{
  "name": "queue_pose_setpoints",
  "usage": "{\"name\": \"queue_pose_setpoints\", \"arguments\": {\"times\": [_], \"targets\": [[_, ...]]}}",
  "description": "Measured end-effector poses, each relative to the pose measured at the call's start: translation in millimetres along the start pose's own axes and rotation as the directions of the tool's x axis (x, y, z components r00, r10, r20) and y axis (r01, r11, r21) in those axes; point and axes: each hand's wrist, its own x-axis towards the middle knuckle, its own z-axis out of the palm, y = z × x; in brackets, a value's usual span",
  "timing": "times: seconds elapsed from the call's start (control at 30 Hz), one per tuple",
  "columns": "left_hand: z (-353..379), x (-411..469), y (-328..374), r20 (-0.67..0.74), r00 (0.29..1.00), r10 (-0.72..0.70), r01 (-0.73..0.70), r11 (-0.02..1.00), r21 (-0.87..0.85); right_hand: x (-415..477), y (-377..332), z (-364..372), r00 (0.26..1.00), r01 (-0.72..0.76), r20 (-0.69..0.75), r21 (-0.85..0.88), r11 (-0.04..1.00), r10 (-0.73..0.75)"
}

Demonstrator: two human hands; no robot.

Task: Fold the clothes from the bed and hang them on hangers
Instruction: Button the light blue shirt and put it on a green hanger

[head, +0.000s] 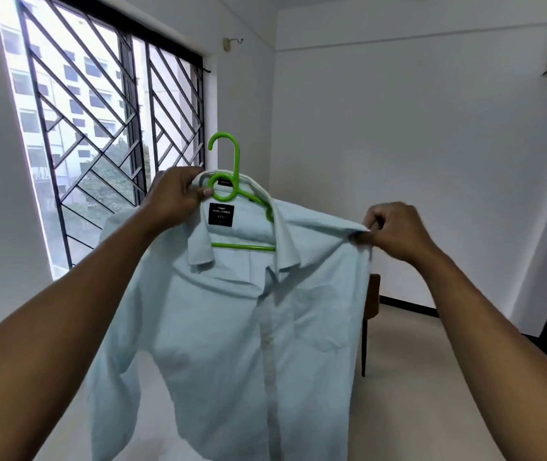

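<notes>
My left hand (pixel 175 197) is curled round the collar of the pale blue button-up shirt (pixel 248 327), thumb and fingers pinching the fabric against the round loop of the bright green plastic hanger (pixel 235 164). My right hand (pixel 395 232) pinches a fold at the shirt's shoulder seam, well apart from the collar. The hanger sits inside the shirt's neck, its hook upright above the collar and its bar crossing below the shirt's black woven label (pixel 221 214). The shirt hangs in the air from both hands, front towards me, sleeves drooping. Behind the shirt's left side is a window with a black diagonal metal grille (pixel 99 111). Behind its right edge a brown wooden piece of furniture (pixel 372 297) shows, mostly hidden.
</notes>
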Motion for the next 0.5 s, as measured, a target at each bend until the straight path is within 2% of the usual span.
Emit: {"name": "queue_pose_setpoints", "arguments": {"times": [0.03,0.07,0.13,0.17,0.33,0.43,0.5], "targets": [[0.3,1.0,0.5,-0.029,1.000,0.009,-0.009,1.000,0.010,-1.6,-2.3,-5.4,0.999,0.024,-0.028,0.085,0.996,-0.022],[-0.6,2.0,2.9,-0.064,0.998,0.011,-0.012,1.000,-0.002,-4.1,-7.0,-9.5,0.999,0.040,0.019,0.189,0.981,-0.044],[-1.7,6.2,5.0,-0.083,0.996,0.011,-0.019,0.996,-0.089,-7.8,-19.4,-11.5,0.978,-0.014,0.202,0.327,0.945,-0.055],[-3.3,8.7,5.0,-0.080,0.997,0.021,-0.032,0.991,-0.130,-5.9,-23.3,-10.2,0.967,-0.043,0.250,0.331,0.943,-0.044],[-1.1,15.5,3.6,-0.028,0.999,0.029,-0.033,0.983,-0.181,1.5,-22.5,-4.5,0.957,-0.004,0.277,0.305,0.952,-0.085],[-3.1,15.5,1.7,0.001,0.999,0.043,-0.042,0.982,-0.183,3.4,-18.0,-13.3,0.976,0.010,0.201,0.342,0.940,-0.084],[-4.4,14.5,1.7,0.004,0.999,0.039,-0.038,0.981,-0.192,5.3,-16.1,-21.5,0.982,0.003,0.168,0.426,0.905,-0.082]]}}
